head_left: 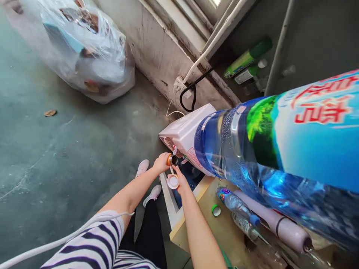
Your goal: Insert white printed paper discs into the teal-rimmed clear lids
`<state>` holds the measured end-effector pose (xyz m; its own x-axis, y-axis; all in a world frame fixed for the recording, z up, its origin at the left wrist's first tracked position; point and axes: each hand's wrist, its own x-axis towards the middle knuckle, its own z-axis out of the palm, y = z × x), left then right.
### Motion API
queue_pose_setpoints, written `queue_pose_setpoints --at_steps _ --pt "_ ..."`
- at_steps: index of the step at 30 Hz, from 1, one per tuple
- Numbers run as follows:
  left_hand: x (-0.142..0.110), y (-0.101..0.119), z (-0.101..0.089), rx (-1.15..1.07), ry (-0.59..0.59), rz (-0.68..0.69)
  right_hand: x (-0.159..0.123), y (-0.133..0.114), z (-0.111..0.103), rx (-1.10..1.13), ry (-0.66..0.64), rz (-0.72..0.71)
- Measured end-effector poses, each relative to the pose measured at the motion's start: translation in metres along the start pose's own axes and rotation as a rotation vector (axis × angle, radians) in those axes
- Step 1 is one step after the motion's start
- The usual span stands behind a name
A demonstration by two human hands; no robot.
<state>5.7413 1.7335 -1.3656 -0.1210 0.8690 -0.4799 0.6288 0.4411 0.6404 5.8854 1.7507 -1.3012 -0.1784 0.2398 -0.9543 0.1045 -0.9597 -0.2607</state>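
Observation:
My left hand (161, 163) is closed round a small orange bottle or cup (171, 160), held under the taps at the front of a white water dispenser (185, 131). My right hand (179, 182) grips a white lid (172, 181) just below it. A big blue water jug (280, 149) with a blue, green and red label sits upturned on the dispenser and fills the right of the view.
A wooden table (224, 228) at the right carries plastic bottles (238, 204), a green cap (216, 210) and a white tube. A large clear plastic sack (81, 48) lies on the concrete floor at the upper left. A wall socket with cables (182, 89) is behind the dispenser.

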Motion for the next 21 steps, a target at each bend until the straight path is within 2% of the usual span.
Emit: queue_pose_setpoints --at_steps 4,9,13,18,21 --pt "0.031 0.005 0.012 0.01 -0.079 0.037 0.006 -0.019 -0.009 0.007 -0.07 0.013" --pt "0.055 0.006 0.02 -0.014 -0.098 0.066 0.018 -0.027 -0.012 0.06 0.01 0.025" --pt "0.065 0.006 0.025 -0.051 -0.089 0.087 0.027 -0.02 -0.02 0.048 0.049 0.033" --pt "0.072 0.004 0.029 -0.068 -0.096 0.159 0.04 -0.015 -0.039 -0.019 0.131 -0.085" --pt "0.073 0.005 0.029 -0.066 -0.106 0.176 0.045 -0.019 -0.046 -0.07 0.163 -0.108"
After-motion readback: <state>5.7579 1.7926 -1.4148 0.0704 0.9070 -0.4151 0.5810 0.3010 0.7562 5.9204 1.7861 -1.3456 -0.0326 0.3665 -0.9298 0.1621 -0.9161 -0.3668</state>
